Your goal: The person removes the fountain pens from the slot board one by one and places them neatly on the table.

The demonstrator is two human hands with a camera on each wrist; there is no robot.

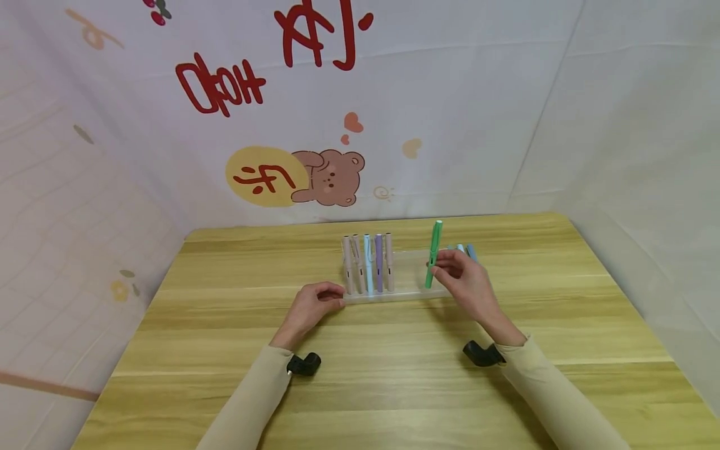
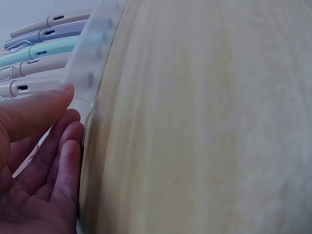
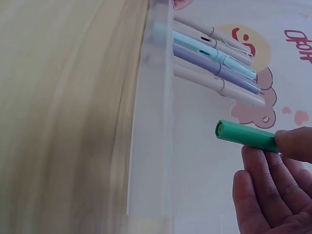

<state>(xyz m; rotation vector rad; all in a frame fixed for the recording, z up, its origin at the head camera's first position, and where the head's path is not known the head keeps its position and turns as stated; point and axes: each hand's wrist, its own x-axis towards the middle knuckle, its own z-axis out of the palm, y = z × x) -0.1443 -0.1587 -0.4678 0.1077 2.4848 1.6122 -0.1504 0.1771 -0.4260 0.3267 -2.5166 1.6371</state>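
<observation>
Right at the near left corner of the clear pen rack (image 1: 405, 295), the left hand (image 1: 312, 307) rests with fingers loosely curved, probably to keep it from sliding. Can't tell if it's actually gripping. Just right of those fingers stand five capped pens, upright and presumably propped so each is easy to grab: three beige pens (image 1: 347, 265), one light blue pen (image 1: 368, 262), one purple pen (image 1: 379, 262). Then there's a bare stretch, and the right hand (image 1: 464, 278) has one green pen (image 1: 434, 250) pinched between thumb and fingers, near upright, lower end free below the fingertips, I'd say so it can go straight in. Behind those fingers: at least two bluish pens (image 1: 471, 252), half hidden, so no exact count.
</observation>
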